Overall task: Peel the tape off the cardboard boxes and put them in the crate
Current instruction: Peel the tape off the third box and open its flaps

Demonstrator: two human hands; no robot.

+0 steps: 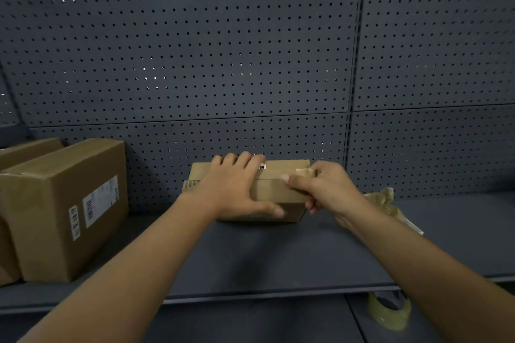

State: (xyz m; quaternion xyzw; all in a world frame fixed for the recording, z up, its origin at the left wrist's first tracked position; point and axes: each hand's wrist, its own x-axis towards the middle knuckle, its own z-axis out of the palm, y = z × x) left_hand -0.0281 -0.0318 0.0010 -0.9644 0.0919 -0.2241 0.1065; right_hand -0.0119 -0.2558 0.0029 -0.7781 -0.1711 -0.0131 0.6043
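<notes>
Cardboard box (274, 192) with red-white label, left hand (234, 185) pressing flat, right hand (324, 188) pinching tape (303, 172).

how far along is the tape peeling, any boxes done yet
Done: a crumpled wad of peeled tape lies on the shelf, so some stripping has happened. In hand: the left hand steadies the small box while the right hand pinches its tape strip. Left: two bigger boxes wait at left; no crate is in view.
</notes>
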